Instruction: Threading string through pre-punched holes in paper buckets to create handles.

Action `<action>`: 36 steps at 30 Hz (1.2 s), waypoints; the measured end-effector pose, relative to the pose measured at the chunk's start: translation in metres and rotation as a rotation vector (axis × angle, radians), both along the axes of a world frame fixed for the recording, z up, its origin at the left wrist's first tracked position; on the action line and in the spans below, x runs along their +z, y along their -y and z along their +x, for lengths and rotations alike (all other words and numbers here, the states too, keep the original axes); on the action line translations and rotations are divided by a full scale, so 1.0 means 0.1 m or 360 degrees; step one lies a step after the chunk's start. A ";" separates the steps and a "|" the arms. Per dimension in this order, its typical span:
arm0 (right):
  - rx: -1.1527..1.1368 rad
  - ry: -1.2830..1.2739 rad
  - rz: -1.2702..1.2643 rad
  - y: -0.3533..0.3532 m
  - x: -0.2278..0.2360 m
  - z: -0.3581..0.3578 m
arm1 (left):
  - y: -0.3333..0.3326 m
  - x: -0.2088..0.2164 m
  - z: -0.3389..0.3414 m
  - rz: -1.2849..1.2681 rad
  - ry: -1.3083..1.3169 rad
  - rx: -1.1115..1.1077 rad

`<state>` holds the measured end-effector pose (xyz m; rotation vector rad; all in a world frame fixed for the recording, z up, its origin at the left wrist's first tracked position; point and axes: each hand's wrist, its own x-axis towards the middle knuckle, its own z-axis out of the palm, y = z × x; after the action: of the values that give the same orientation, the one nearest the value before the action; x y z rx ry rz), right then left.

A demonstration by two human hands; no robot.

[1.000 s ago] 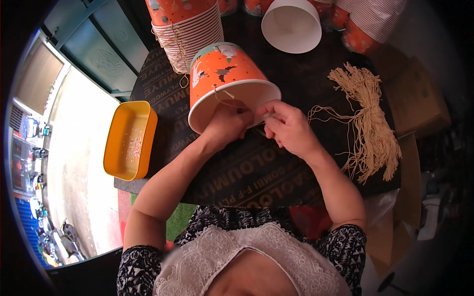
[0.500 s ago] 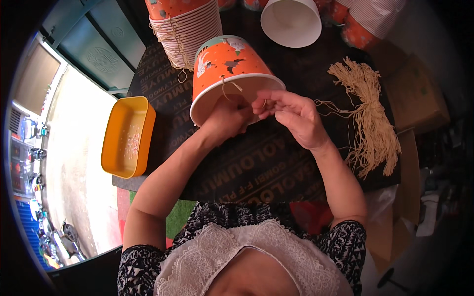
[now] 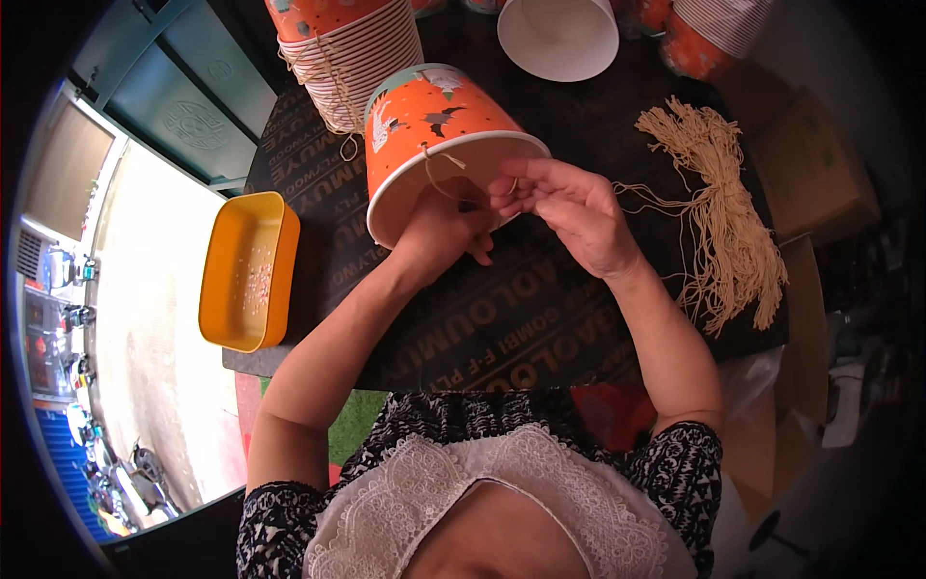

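Observation:
An orange paper bucket (image 3: 415, 121) with bats and white figures lies tilted on the dark table, its white-rimmed mouth facing me. Through a hole near the rim runs a thin beige string (image 3: 431, 174), its short end sticking out beside the hole. My left hand (image 3: 446, 239) reaches into the mouth with bent fingers; what they hold is partly hidden by the bucket and the hand. At the right side of the rim, my right hand (image 3: 576, 214) has its fingers curled and pinched on a bit of string.
A bundle of beige strings (image 3: 723, 212) lies right of my right hand. Stacked buckets (image 3: 352, 68) with strings stand behind, near a white-lined bucket (image 3: 559, 39) and more stacks (image 3: 709, 39). On the left sits a yellow tub (image 3: 246, 275) with small bits; cardboard boxes (image 3: 810, 174) are at right.
The whole view has shifted slightly. A left-hand finger now extends lower below the rim, and the string inside the mouth shows as a longer curve toward the right hand.

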<state>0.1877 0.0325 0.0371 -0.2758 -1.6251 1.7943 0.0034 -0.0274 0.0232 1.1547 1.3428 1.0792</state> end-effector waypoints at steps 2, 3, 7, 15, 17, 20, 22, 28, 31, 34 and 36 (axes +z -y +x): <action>0.0032 -0.0038 -0.0057 0.01 0.01 0.00 | 0.01 0.02 0.01 0.0024 0.0019 0.0008; 0.0031 -0.0038 -0.0059 0.01 0.00 -0.01 | 0.01 0.03 0.02 0.0049 0.0039 0.0017; 0.0072 -0.0112 -0.0101 0.00 -0.02 -0.01 | 0.01 0.02 0.01 0.0036 -0.0004 0.0010; 0.0169 -0.0168 -0.0112 0.03 -0.04 -0.04 | 0.03 0.07 0.05 0.0057 0.0049 -0.0101; 0.0166 -0.0116 -0.0110 0.05 -0.03 -0.04 | 0.03 0.06 0.06 0.0055 0.0044 -0.0102; 0.0151 -0.0097 -0.0105 0.05 -0.02 -0.05 | 0.03 0.03 0.06 0.0069 0.0058 -0.0106; 0.0146 -0.0088 -0.0086 0.04 -0.02 -0.05 | 0.03 0.03 0.07 0.0087 0.0079 -0.0112; 0.0161 -0.0064 -0.0057 0.07 -0.01 -0.04 | 0.05 0.08 0.11 0.0086 0.0073 -0.0124; 0.0111 0.0030 0.0170 0.22 0.09 -0.08 | 0.05 0.00 0.09 0.0080 0.0085 -0.0049; -0.0046 0.0260 0.0865 0.36 0.22 -0.07 | 0.07 -0.09 0.02 0.0200 -0.0049 -0.0125; -0.0346 -0.0090 0.1626 0.43 0.15 -0.18 | 0.02 -0.20 -0.05 0.0698 -0.0217 -0.0181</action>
<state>0.1699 -0.0109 0.0518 0.0752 -2.1341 0.6468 -0.0021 -0.0293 0.0030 1.6311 1.1546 1.2665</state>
